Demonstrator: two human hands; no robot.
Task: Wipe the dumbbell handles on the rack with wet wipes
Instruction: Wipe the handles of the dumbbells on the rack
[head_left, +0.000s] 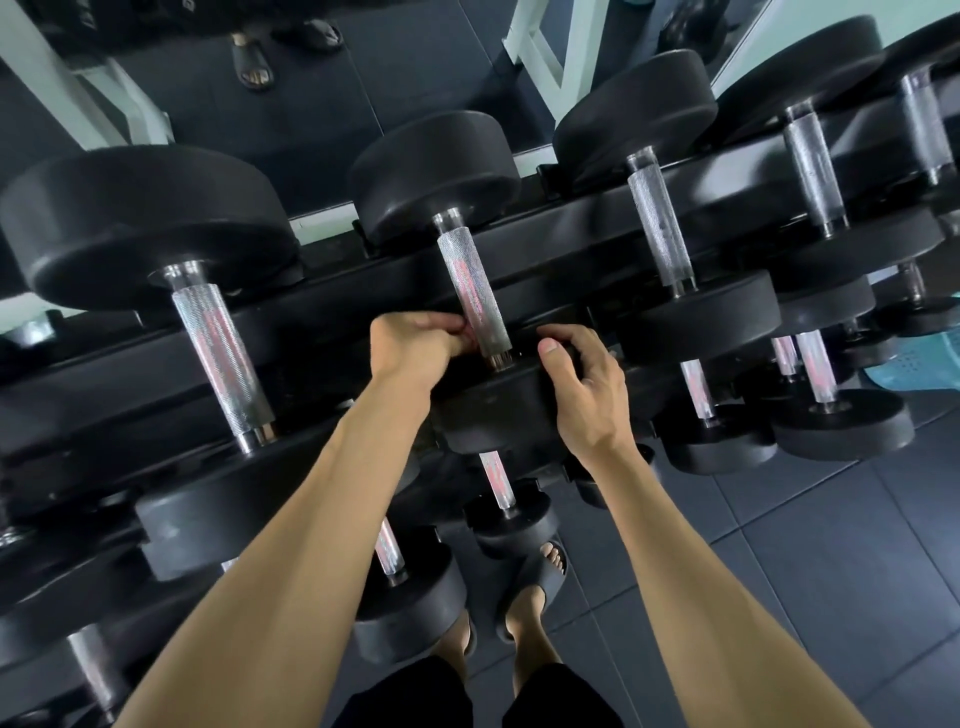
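Observation:
The middle dumbbell on the top rail has a knurled steel handle (470, 291) and black round heads. My left hand (415, 351) is at the handle's near end, fingers curled against its left side. My right hand (584, 387) grips the near head (493, 415) of the same dumbbell, with the thumb on top and the fingers over its right edge. I see no wet wipe; if one is in my left hand, the fingers hide it. Other handles, one to the left (221, 353) and one to the right (660, 228), lie untouched on the rack (322, 306).
Lower tiers of the rack carry smaller dumbbells (395, 587) close to my legs. My sandalled feet (530, 587) stand on dark floor tiles (810, 545). A mirror behind the rack reflects white frame bars (566, 47). A light blue perforated object (914, 358) sits at the right edge.

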